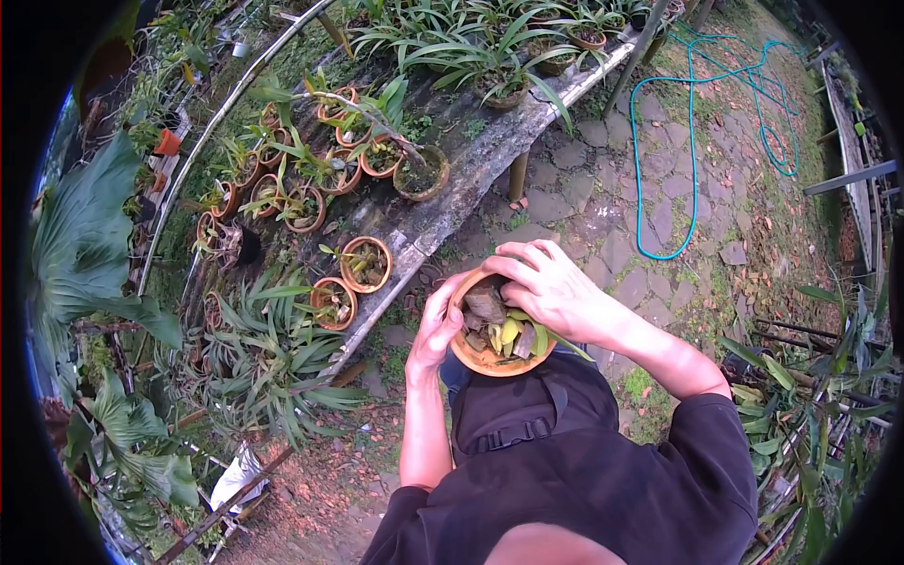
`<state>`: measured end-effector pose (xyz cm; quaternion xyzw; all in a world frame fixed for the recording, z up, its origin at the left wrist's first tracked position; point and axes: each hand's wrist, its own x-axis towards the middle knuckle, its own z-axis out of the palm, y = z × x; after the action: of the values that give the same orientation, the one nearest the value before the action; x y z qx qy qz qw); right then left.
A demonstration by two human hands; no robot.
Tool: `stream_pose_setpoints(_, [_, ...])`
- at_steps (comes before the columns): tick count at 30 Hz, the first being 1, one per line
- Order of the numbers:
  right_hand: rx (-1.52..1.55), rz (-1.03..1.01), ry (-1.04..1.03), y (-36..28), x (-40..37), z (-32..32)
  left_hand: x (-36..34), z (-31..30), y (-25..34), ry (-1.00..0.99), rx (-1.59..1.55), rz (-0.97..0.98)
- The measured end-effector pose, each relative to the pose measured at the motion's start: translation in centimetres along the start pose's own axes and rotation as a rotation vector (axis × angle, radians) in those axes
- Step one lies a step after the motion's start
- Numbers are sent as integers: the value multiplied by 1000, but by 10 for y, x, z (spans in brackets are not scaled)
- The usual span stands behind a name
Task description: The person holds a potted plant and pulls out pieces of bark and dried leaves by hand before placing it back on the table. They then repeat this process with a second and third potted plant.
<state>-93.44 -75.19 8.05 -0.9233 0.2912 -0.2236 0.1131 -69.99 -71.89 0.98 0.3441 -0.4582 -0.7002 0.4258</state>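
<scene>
Pot [488,366] in left hand [435,330], bark [486,303], leaves [509,331]

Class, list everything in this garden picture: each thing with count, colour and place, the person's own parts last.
round terracotta clay pot: one, orange-brown, held before the chest, holding dark bark chunks and yellow-green leaves
small potted plants: many, terracotta pots, on the long weathered bench
garden hose: one, turquoise, looped on the stone paving
broad-leaved plants: several, green, left edge
left hand: one, gripping the pot's side
right hand: one, across the pot's top, fingers curled over its rim
</scene>
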Motion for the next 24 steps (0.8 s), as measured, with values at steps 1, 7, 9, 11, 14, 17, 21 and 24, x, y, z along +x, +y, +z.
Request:
stream_pose_setpoints(1, [57, 19, 14, 2, 0, 2, 1, 0, 1, -10, -6, 0])
stream_pose_setpoints(7, [144, 21, 227, 3, -1, 3, 2, 7, 9, -27, -41, -18])
stream_pose_setpoints(9, [37, -50, 239, 4, -7, 3, 2, 5, 5, -15, -40, -16])
stream_pose_setpoints(11, [-28, -94, 212, 3, -10, 2, 3, 6, 6, -13, -36, -18])
stream_pose_setpoints(14, [-69, -100, 138, 0, -9, -3, 4, 6, 7, -22, -44, -21])
stream_pose_setpoints(17, [-57, -85, 121, 3, -7, -1, 7, 7, 6, -40, -47, -19])
stream_pose_setpoints(21, [51, -1, 124, 9, -8, 8, 8, 8, 4, -41, -56, -50])
stream_pose_setpoints(24, [103, 37, 131, 13, -9, 16, 7, 7, -3, -7, -68, -83])
